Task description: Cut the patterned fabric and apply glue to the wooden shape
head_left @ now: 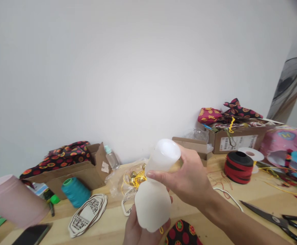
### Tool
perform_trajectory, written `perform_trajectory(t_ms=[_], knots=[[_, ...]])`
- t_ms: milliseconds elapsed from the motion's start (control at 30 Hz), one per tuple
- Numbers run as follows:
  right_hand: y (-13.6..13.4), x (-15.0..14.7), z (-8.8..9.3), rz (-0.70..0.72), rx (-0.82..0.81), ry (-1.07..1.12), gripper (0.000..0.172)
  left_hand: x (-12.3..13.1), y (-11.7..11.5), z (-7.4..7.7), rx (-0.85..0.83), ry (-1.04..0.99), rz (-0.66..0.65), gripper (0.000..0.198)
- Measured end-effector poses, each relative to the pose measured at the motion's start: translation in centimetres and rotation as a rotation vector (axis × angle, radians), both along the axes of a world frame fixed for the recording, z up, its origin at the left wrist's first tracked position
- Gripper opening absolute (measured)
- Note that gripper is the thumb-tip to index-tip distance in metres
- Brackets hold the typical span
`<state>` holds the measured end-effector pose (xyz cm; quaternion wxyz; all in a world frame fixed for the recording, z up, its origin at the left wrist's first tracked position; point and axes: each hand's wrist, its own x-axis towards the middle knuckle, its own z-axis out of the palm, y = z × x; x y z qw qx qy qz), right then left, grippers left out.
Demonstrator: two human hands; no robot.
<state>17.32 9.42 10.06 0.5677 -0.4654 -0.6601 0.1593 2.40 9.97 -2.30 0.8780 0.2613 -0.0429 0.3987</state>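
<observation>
My right hand (pixel 186 177) is wrapped round a translucent white plastic bottle (pixel 163 156), thumb across its front. The bottle is tipped with its broad round base up, and its lower end is hidden behind a cream-white piece with a scalloped edge (pixel 152 206). My left hand (pixel 140 228) grips that scalloped piece from below, fingers showing on both sides. A bit of yellow cord hangs near its lower edge. Just below and to the right lies black fabric with round red and green patterns (pixel 182 233).
On the left are cut-out wooden frames (pixel 88 214), a teal thread cone (pixel 75 192), a phone (pixel 32 234) and a pink bin (pixel 13 200). Right: a red-black ribbon spool (pixel 238 166), black scissors (pixel 276 219) and a cardboard box (pixel 217 141). Yellow cords (pixel 135 178) lie behind my hands.
</observation>
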Motion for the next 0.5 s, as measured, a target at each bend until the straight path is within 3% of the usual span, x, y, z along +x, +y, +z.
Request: perform_trajectory(t_ms=[400,500], knots=[[0.32,0.15,-0.2,0.004,0.014,-0.006,0.025,-0.06,0.0,-0.39,0.04,0.016,0.013,0.035],[0.97,0.65,-0.3,0.008,-0.042,0.105,0.028,0.07,0.1,-0.35,0.039,-0.011,0.019,0.042]])
